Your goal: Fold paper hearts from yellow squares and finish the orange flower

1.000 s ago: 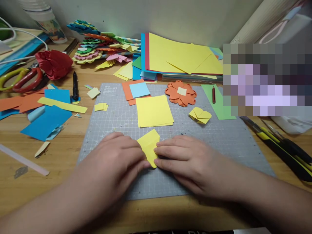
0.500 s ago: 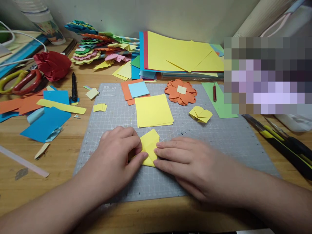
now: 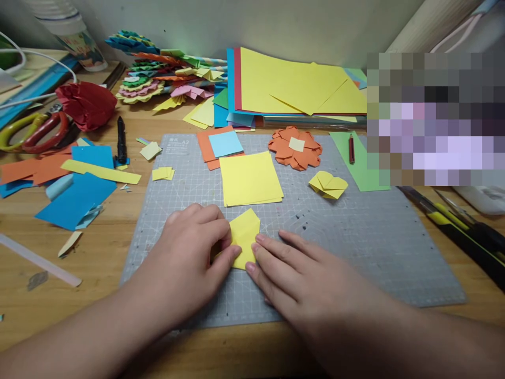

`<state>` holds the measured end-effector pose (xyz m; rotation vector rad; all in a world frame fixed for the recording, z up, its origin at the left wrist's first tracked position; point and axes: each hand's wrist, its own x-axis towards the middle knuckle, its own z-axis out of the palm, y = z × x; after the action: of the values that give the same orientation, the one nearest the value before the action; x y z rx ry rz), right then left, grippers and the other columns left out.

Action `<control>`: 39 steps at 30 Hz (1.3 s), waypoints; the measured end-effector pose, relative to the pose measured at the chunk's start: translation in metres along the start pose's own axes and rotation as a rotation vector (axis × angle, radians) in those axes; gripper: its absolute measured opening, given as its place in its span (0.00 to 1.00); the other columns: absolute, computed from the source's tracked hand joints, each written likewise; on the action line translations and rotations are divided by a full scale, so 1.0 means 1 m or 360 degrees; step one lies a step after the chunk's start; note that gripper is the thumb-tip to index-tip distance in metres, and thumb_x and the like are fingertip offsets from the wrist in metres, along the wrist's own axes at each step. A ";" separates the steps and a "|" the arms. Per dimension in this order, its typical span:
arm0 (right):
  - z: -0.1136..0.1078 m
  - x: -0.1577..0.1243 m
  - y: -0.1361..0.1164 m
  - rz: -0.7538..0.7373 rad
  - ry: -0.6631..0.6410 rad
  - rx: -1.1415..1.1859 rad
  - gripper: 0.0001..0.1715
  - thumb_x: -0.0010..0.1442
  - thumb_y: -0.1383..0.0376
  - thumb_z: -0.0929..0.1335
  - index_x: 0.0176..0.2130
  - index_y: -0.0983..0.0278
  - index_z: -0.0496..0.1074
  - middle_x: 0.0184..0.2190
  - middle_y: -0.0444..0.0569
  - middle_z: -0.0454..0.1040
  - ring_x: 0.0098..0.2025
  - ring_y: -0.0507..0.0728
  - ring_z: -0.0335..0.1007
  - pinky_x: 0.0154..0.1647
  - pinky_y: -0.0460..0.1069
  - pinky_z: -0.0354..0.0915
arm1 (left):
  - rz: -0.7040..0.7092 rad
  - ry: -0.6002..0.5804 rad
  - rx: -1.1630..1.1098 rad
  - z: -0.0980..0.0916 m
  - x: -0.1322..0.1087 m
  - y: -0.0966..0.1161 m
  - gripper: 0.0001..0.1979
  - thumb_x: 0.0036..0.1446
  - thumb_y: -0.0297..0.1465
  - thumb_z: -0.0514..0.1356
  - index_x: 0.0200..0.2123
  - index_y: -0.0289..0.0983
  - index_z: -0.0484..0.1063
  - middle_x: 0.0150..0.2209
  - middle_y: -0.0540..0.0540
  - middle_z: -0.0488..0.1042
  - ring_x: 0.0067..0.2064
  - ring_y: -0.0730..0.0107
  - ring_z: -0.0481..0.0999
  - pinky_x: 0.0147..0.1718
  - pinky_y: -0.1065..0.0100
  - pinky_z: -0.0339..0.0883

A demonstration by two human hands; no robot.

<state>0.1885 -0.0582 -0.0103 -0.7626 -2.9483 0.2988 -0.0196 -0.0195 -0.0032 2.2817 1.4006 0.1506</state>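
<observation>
A small folded yellow paper piece lies near the front of the grey cutting mat. My left hand has its fingers curled on the piece's left edge, thumb pressing its lower corner. My right hand lies flat beside it, fingertips on the piece's right lower edge. Behind the piece sits a stack of yellow square sheets. A finished folded yellow piece and an orange paper flower lie further back on the mat.
Coloured paper sheets are stacked at the back. Folded paper fans, a red paper ball and scissors sit at the left with blue and orange scraps. Utility knives lie at the right. A blurred patch covers the right rear.
My right hand has turned and slid down, so its fingers now point up-left at the piece instead of lying across it. The left hand stays pinched on the paper.
</observation>
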 end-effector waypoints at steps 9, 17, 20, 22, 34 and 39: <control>-0.012 -0.005 0.005 0.0092 0.0023 0.0220 0.25 0.55 0.70 0.66 0.53 0.67 0.69 0.55 0.65 0.67 0.58 0.67 0.61 0.57 0.63 0.59 | 0.0008 -0.0049 -0.0020 -0.001 0.001 -0.003 0.10 0.55 0.36 0.58 0.24 0.39 0.66 0.30 0.49 0.69 0.36 0.63 0.65 0.34 0.61 0.54; 0.000 0.002 0.003 0.0102 0.0154 0.0132 0.19 0.64 0.70 0.60 0.53 0.71 0.69 0.50 0.61 0.72 0.57 0.66 0.62 0.56 0.66 0.59 | 0.0038 -0.0006 -0.0043 0.000 0.001 -0.006 0.10 0.54 0.35 0.59 0.24 0.39 0.66 0.30 0.49 0.68 0.35 0.63 0.65 0.34 0.61 0.54; 0.001 0.004 0.002 0.0079 0.0179 0.0083 0.19 0.65 0.69 0.59 0.51 0.71 0.70 0.48 0.61 0.73 0.55 0.66 0.64 0.55 0.66 0.60 | 0.0053 -0.0026 -0.0064 -0.002 -0.001 -0.008 0.09 0.54 0.35 0.59 0.24 0.39 0.66 0.30 0.49 0.68 0.35 0.63 0.65 0.34 0.61 0.55; 0.000 0.004 0.002 0.0083 0.0177 0.0073 0.19 0.66 0.69 0.59 0.51 0.71 0.70 0.48 0.61 0.73 0.55 0.66 0.64 0.54 0.65 0.61 | 0.0040 -0.0045 -0.0044 -0.004 -0.002 -0.010 0.10 0.55 0.35 0.59 0.24 0.39 0.66 0.29 0.49 0.68 0.35 0.63 0.66 0.34 0.62 0.55; -0.001 0.006 0.001 0.0097 0.0215 0.0050 0.18 0.65 0.69 0.59 0.50 0.70 0.71 0.46 0.59 0.74 0.54 0.64 0.65 0.55 0.63 0.61 | -0.0035 -0.0058 0.0019 -0.006 -0.002 -0.005 0.12 0.53 0.36 0.60 0.21 0.38 0.66 0.28 0.49 0.68 0.35 0.62 0.65 0.33 0.62 0.55; 0.002 0.004 0.002 0.0064 0.0183 -0.0002 0.18 0.64 0.70 0.61 0.51 0.71 0.71 0.46 0.60 0.74 0.54 0.65 0.65 0.55 0.65 0.60 | -0.0015 -0.0016 0.0052 -0.004 0.000 -0.005 0.14 0.54 0.38 0.59 0.20 0.38 0.65 0.27 0.49 0.67 0.34 0.63 0.65 0.32 0.62 0.54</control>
<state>0.1855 -0.0548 -0.0125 -0.8112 -2.8288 0.2472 -0.0253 -0.0164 -0.0024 2.2992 1.4185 0.1141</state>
